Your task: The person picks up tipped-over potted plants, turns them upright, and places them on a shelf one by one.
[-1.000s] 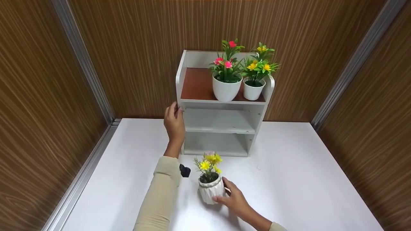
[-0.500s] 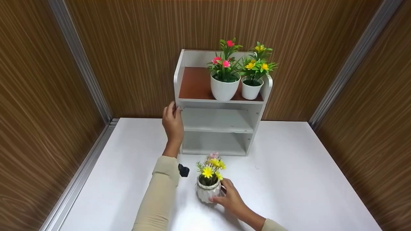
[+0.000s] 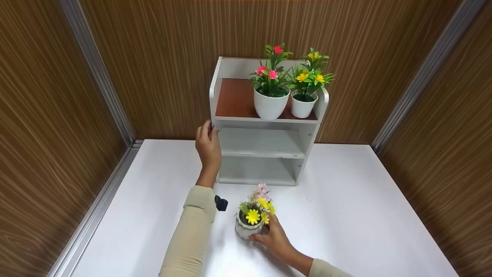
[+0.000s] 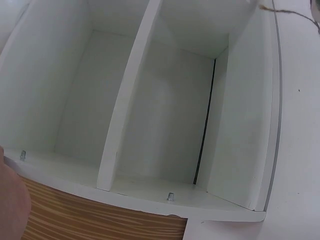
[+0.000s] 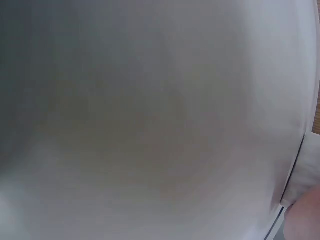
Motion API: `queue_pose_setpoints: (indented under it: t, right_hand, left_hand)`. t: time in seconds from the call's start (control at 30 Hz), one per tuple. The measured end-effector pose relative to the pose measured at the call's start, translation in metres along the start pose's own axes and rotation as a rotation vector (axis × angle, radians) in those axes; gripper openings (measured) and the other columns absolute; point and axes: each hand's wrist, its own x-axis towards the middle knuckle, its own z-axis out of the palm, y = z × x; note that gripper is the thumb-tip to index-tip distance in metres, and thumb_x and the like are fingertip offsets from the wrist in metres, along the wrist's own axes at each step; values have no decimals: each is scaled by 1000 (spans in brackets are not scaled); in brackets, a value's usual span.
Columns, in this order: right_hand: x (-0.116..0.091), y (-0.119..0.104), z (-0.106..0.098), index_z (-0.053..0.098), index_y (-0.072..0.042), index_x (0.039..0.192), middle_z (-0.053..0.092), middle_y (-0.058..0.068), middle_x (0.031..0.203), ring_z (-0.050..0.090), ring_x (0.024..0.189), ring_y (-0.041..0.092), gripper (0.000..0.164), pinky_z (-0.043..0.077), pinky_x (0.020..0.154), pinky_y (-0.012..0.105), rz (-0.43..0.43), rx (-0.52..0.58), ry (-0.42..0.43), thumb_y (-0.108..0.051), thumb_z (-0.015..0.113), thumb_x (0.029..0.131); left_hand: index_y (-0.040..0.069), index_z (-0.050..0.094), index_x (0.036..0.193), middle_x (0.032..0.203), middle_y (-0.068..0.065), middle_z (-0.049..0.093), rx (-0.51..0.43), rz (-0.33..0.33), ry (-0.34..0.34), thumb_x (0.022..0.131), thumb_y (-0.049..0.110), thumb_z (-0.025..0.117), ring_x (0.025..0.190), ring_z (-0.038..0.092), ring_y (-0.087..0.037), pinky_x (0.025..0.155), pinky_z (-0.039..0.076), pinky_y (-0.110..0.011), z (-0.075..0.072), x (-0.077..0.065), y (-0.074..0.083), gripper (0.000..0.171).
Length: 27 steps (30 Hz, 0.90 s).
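In the head view, my left hand (image 3: 208,148) grips the left side of a white shelf unit (image 3: 215,104), thumb at the front edge and fingers on the outer side. A bit of that hand shows at the left border of the left wrist view. My right hand (image 3: 277,237) holds a small white ribbed flowerpot (image 3: 246,230) from its right side, thumb in front. Yellow flowers (image 3: 253,216) and pink flowers (image 3: 261,188) stand in this pot, partly covering the fingers. Whether the pot touches the table cannot be told. The right wrist view is mostly a blurred pale surface.
On the shelf's brown top stand a larger white pot (image 3: 271,105) with pink-red flowers and a smaller white pot (image 3: 302,105) with yellow flowers. Two compartments lie below. Wood-grain walls (image 3: 165,77) enclose the white table (image 3: 346,215). A thread (image 4: 290,12) shows in the left wrist view.
In my right hand the flowerpot has turned and tipped: its yellow flowers sit lower and farther right, and the pink ones now show behind them. My left hand stays on the shelf.
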Motion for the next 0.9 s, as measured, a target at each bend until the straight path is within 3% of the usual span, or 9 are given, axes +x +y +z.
queue_pose_setpoints:
  t: [0.23,0.47,0.67,0.9]
  right_hand:
    - [-2,-3,-2,40,-5,151,38,26,151,36,144,45,93,25,120,55,27,5,5,-32,87,75]
    - [-1,-5,-4,25,7,155,27,33,156,33,143,51,109,31,117,53,83,99,21,-32,88,76]
    - [1,-8,-2,27,6,155,22,32,159,30,145,49,107,28,119,52,80,159,35,-29,89,75]
    - [4,-11,3,35,9,150,32,32,155,33,145,49,98,26,120,56,120,133,70,-24,89,75]
  left_hand:
    - [1,60,133,115,-15,62,-2,2,-4,103,13,59,107,65,-23,91,57,-32,0,1,2,33]
    - [-2,61,131,115,-16,63,9,4,5,102,13,60,107,65,-24,91,57,-32,2,0,2,33]
    - [-1,62,131,113,-16,63,16,7,15,102,14,60,105,66,-25,88,57,-34,2,0,0,32]
    - [1,62,132,114,-14,64,-1,-5,9,102,14,60,105,65,-22,88,57,-33,1,0,0,33]
